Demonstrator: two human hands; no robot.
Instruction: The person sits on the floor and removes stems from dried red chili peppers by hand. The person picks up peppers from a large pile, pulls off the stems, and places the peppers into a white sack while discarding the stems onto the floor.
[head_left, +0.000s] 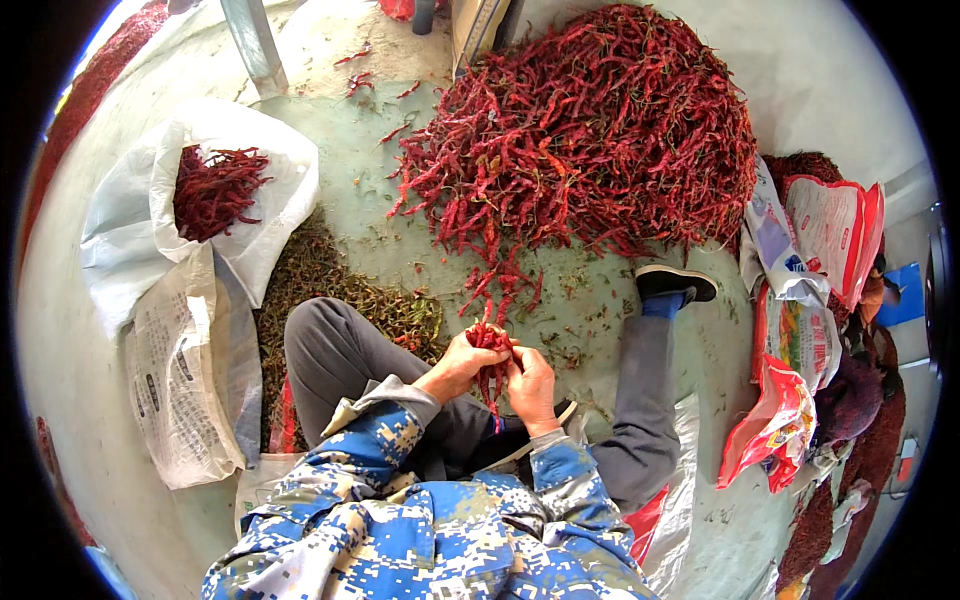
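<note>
My left hand (463, 363) is closed around a bunch of dried red chili peppers (489, 339), whose tips show above and below the fingers. My right hand (532, 381) touches the bunch from the right side, its thumb and fingertips together at the peppers; whether they pinch a stem is too small to tell. Just beyond the hands, loose chilies (501, 279) trail down from a large heap of dried red chilies (600, 135). To the left, an open white woven sack (289, 161) holds more red chilies (216, 191).
Brown-green stems and debris (330, 277) lie beside my bent left knee (322, 337). A printed sack (180, 375) lies below the white one. My outstretched leg ends in a black shoe (675, 283) near the heap. Red and white bags (832, 232) lie at the right. A metal leg (253, 45) stands upper left.
</note>
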